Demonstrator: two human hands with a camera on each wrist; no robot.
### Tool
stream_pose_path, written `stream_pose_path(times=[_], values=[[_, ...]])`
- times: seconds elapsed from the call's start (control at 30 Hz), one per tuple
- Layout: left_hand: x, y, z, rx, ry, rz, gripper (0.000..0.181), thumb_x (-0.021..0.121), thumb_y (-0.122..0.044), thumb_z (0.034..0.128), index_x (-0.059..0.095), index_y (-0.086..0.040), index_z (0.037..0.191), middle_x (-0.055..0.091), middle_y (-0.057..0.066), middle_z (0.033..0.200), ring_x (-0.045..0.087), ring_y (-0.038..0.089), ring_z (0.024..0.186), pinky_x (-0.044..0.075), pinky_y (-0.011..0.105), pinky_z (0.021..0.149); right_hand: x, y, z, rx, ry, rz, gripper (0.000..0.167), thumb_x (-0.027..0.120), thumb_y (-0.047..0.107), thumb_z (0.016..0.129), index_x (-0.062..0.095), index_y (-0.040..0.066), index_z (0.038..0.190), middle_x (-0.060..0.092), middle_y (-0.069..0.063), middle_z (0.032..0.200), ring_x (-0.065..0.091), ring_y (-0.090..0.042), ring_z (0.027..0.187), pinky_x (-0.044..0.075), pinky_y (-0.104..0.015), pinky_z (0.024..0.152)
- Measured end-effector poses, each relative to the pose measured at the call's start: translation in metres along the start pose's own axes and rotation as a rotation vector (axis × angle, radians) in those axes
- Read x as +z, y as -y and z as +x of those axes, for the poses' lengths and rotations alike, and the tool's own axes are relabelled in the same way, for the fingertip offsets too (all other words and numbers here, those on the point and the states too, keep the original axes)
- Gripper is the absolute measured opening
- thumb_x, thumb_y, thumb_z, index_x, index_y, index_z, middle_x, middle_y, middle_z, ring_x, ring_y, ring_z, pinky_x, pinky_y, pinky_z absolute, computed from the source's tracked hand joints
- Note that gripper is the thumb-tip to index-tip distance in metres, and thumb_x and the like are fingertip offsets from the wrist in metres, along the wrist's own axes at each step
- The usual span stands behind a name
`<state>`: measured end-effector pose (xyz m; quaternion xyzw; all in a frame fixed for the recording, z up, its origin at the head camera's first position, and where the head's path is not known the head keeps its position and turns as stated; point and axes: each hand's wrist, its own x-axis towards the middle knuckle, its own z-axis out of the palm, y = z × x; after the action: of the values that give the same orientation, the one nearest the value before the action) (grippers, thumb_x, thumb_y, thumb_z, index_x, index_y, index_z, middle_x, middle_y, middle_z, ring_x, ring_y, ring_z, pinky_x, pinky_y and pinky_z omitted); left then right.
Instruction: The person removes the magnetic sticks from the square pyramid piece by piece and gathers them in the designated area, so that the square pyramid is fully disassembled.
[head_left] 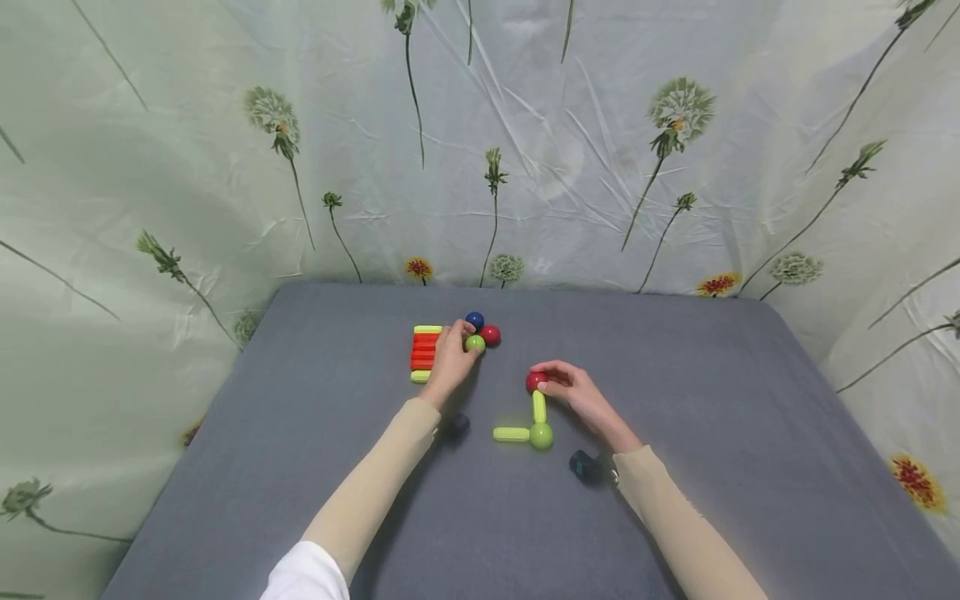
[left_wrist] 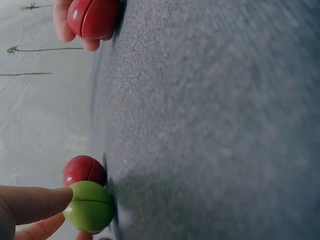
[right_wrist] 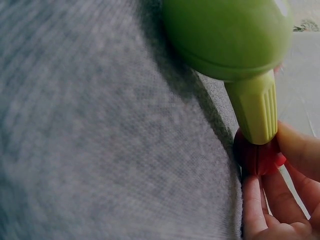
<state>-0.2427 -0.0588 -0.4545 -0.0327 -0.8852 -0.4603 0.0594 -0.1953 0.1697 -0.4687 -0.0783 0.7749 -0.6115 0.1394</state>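
My right hand (head_left: 576,395) grips a red ball (head_left: 536,381) between thumb and fingers. A yellow-green rod (head_left: 539,407) runs from that ball to a green ball (head_left: 541,436), and a second yellow-green rod (head_left: 512,434) points left from there. The right wrist view shows the thumb and fingers round the red ball (right_wrist: 258,155). My left hand (head_left: 452,357) pinches another green ball (head_left: 476,344), with its thumb on the near side in the left wrist view (left_wrist: 89,207). Touching or close beside it are a loose red ball (head_left: 491,335) and a blue ball (head_left: 475,320).
Several red rods (head_left: 423,352) lie side by side left of my left hand, between a yellow-green rod (head_left: 427,330) at the back and another (head_left: 421,377) in front. A grey cloth (head_left: 675,375) covers the table, and a flowered curtain (head_left: 555,167) hangs behind it.
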Motion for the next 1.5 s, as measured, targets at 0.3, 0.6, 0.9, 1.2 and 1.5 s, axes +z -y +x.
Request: stream_pose_path(times=[0.3, 0.6, 0.9, 1.2, 1.5], values=[[-0.016, -0.005, -0.038, 0.373, 0.536, -0.004, 0.027, 0.066, 0.001, 0.0851, 0.063, -0.005, 0.112, 0.058, 0.009, 0.109, 0.057, 0.022, 0.099, 0.048, 0.033, 0.086, -0.001, -0.003, 0.001, -0.021, -0.001, -0.004, 0.036, 0.063, 0.011, 0.093, 0.057, -0.002, 0.125, 0.057, -0.019, 0.122, 0.055, -0.026, 0.107, 0.044, -0.032, 0.092], [-0.002, -0.006, -0.065, 0.58, 0.782, 0.245, 0.04, 0.067, -0.002, 0.082, 0.064, -0.017, 0.119, 0.06, -0.007, 0.108, 0.052, 0.008, 0.096, 0.043, 0.025, 0.087, 0.0, 0.011, -0.006, -0.044, 0.03, -0.02, 0.035, 0.057, 0.004, 0.094, 0.053, -0.008, 0.127, 0.054, -0.025, 0.124, 0.053, -0.032, 0.11, 0.043, -0.034, 0.092], [-0.006, -0.009, -0.065, 0.612, 0.715, 0.246, 0.033, 0.062, 0.003, 0.0845, 0.069, -0.012, 0.113, 0.065, -0.005, 0.103, 0.056, 0.009, 0.092, 0.046, 0.024, 0.085, 0.003, 0.031, -0.017, -0.044, 0.03, -0.015, 0.035, 0.057, 0.002, 0.094, 0.053, -0.01, 0.125, 0.055, -0.025, 0.123, 0.054, -0.031, 0.11, 0.044, -0.032, 0.092], [-0.034, 0.012, -0.063, 0.547, 0.596, 0.213, 0.026, 0.065, 0.003, 0.0827, 0.07, -0.01, 0.104, 0.064, -0.004, 0.096, 0.056, 0.012, 0.089, 0.047, 0.03, 0.083, -0.003, 0.01, -0.006, -0.046, 0.02, -0.013, 0.035, 0.059, 0.004, 0.093, 0.054, -0.008, 0.125, 0.056, -0.023, 0.122, 0.054, -0.027, 0.106, 0.044, -0.024, 0.086], [-0.02, 0.003, -0.066, 0.639, 0.717, 0.297, 0.035, 0.061, -0.002, 0.0828, 0.071, -0.018, 0.113, 0.054, -0.008, 0.094, 0.048, 0.01, 0.087, 0.042, 0.024, 0.076, -0.002, 0.0, -0.001, -0.051, 0.024, 0.012, 0.036, 0.062, 0.011, 0.093, 0.057, -0.003, 0.125, 0.057, -0.019, 0.122, 0.055, -0.024, 0.107, 0.044, -0.026, 0.087]])
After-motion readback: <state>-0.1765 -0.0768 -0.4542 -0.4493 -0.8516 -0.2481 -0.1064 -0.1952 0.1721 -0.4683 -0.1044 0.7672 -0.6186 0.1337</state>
